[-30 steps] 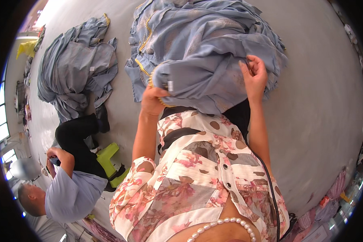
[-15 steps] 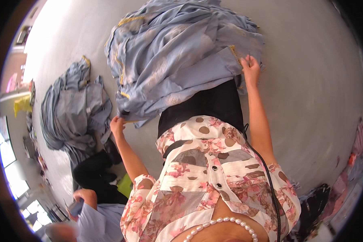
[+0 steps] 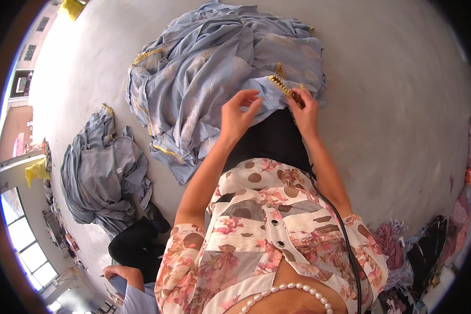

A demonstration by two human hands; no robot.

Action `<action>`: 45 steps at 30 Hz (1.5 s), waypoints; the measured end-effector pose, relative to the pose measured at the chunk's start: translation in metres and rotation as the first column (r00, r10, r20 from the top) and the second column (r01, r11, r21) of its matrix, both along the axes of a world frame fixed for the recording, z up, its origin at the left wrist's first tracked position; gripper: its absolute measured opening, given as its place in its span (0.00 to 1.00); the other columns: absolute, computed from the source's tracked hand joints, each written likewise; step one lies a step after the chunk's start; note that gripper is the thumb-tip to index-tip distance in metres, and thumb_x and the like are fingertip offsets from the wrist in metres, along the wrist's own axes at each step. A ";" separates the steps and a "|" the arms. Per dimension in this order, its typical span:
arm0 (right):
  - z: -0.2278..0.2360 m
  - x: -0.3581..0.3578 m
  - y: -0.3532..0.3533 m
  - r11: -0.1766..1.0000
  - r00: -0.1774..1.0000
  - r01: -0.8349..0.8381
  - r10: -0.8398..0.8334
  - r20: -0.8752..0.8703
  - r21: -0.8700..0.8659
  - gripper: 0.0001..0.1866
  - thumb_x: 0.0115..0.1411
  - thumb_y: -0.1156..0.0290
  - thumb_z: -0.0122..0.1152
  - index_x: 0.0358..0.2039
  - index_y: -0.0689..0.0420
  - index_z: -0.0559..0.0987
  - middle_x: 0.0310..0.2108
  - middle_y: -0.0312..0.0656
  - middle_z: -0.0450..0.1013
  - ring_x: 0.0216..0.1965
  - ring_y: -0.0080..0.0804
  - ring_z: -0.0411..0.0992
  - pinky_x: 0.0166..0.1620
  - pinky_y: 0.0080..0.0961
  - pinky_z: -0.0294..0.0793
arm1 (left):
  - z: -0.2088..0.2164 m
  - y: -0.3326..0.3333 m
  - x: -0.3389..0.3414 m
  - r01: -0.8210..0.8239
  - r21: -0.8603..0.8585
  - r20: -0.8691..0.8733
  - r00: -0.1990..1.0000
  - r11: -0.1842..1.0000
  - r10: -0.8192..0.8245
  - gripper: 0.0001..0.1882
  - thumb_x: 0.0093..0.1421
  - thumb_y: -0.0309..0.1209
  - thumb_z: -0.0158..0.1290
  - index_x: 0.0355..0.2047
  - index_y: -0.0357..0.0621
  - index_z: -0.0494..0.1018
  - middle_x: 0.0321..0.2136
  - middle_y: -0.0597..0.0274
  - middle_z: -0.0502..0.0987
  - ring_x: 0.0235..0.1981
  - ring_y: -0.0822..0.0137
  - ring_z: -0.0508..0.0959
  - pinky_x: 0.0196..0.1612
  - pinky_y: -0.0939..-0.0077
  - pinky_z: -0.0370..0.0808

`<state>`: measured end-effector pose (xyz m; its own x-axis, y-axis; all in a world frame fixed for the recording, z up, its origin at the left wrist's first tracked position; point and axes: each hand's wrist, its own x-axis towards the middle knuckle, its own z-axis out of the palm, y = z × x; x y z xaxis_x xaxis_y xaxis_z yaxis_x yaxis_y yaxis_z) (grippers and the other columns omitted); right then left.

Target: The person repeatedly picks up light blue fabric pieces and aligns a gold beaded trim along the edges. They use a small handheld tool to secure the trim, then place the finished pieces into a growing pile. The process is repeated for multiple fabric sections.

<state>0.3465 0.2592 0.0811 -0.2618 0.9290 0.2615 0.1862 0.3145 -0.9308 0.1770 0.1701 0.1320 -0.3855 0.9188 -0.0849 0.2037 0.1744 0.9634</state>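
Note:
A large heap of blue-grey patterned fabric (image 3: 193,78) with gold trim lies in front of me and partly over my black-clad lap. My right hand (image 3: 306,112) is closed on a gold-trimmed edge (image 3: 280,83) of this fabric at its near right side. Close by on the left, my left hand (image 3: 236,118) is raised over the cloth. Its thumb and forefinger curve toward each other with a gap between them, and no cloth shows in that gap.
At the left, a smaller blue-grey fabric pile (image 3: 102,172) lies on the grey floor (image 3: 382,104), by another person's dark-clothed leg (image 3: 136,243). Pink and dark cloth bundles (image 3: 390,238) lie at lower right. A black cord (image 3: 345,235) runs down my shirt.
My left hand has let go of the fabric's left corner and moved right, near my right hand. My right hand has come slightly inward and down, and the gold-trimmed edge now lies folded inward.

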 end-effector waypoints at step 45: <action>0.101 0.020 -0.066 0.981 0.981 -0.159 0.144 0.127 0.114 0.14 0.49 0.71 0.65 0.36 0.58 0.73 0.30 0.38 0.73 0.22 0.27 0.71 0.26 0.19 0.73 | 0.018 0.000 0.011 0.088 0.170 0.848 0.494 0.981 -0.192 0.07 0.60 0.21 0.45 0.37 0.39 0.71 0.29 0.60 0.77 0.28 0.71 0.78 0.32 0.77 0.78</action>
